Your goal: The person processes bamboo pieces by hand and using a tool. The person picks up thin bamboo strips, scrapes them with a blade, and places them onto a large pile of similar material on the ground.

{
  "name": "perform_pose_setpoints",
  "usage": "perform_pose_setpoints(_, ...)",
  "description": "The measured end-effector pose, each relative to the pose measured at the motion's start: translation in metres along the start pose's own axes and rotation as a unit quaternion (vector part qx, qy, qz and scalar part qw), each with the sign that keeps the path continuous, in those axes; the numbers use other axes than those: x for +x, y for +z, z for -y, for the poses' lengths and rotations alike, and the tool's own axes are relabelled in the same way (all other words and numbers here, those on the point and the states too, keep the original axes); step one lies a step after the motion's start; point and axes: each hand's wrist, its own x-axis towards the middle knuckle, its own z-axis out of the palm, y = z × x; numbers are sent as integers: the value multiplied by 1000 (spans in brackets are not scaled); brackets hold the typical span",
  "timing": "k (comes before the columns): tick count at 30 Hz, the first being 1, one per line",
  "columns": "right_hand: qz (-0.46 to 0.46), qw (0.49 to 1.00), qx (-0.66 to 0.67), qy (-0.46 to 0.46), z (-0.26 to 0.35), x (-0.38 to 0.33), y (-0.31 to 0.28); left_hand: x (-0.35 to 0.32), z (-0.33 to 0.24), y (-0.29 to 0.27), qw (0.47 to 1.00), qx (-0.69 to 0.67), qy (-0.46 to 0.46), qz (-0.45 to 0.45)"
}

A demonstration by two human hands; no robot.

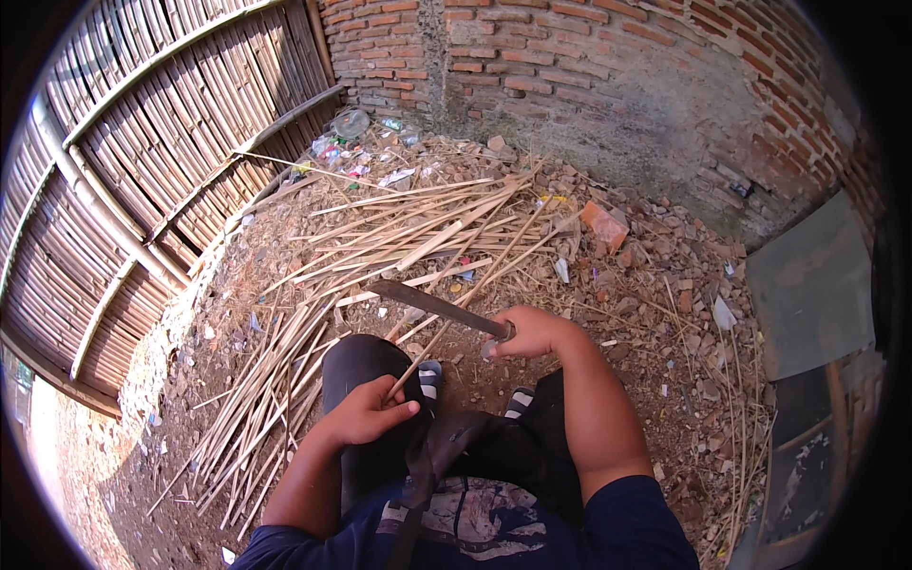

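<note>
Two hands work: left hand pinching a bamboo strip, right hand closed round a machete near crumpled orange wrapper.

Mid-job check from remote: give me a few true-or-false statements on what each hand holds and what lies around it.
1. The right hand grips a long knife by its handle. True.
2. The left hand is empty. False: it holds a thin bamboo strip against the knee.
3. The blade points to the person's left. True.
4. The bamboo strips on the ground are tied in neat bundles. False: they lie loose and scattered.
5. A brick wall stands ahead. True.
6. The bamboo screen is on the person's right. False: it is on the left.
</note>
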Motion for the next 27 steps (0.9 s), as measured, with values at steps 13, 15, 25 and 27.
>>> perform_pose_setpoints(13, 14, 1000, -1, -16, -14, 11, 6, 1, 1, 2, 1000, 0, -7, -4)
perform_pose_setpoints(15, 16, 1000, -6, -8, -8, 9, 6, 0, 0, 0, 1000, -1, -5, -3)
perform_pose_setpoints(25, 24, 1000, 11, 12, -9, 7, 6, 2, 2, 2, 1000, 7, -3, -6)
perform_pose_setpoints(27, 16, 1000, -2, -7, -14, 10, 7, 2, 2, 3, 1000, 9, 0, -6)
